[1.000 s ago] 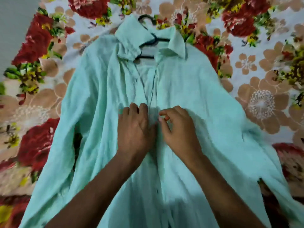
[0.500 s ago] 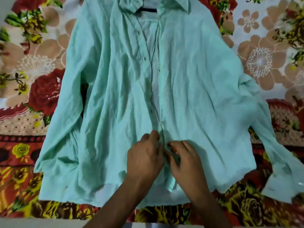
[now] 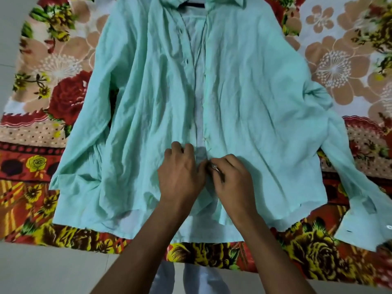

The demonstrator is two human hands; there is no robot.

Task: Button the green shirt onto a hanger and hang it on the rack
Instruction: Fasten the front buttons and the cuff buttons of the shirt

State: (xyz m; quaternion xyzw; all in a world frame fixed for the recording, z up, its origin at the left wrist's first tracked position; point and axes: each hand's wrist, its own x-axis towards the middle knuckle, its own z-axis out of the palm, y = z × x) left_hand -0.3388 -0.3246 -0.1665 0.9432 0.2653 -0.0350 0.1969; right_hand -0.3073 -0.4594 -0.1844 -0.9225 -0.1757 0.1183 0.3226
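Mint-green, creased shirt [image 3: 244, 85] lies flat, front up, on the blanket [image 3: 42, 85], front open above the hands | dark hanger [image 3: 196, 5] shows at its collar | left hand [image 3: 180, 177] and right hand [image 3: 233, 179] pinch the front edges low on the shirt, knuckles touching | pale floor [image 3: 53, 270] below the blanket

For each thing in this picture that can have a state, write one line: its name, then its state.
green shirt: spread flat, front up, placket open above the hands
hanger: inside the collar, mostly hidden
left hand: fingers curled, grip on the left placket edge
right hand: pinching the right placket edge
floral blanket: spread out under the shirt
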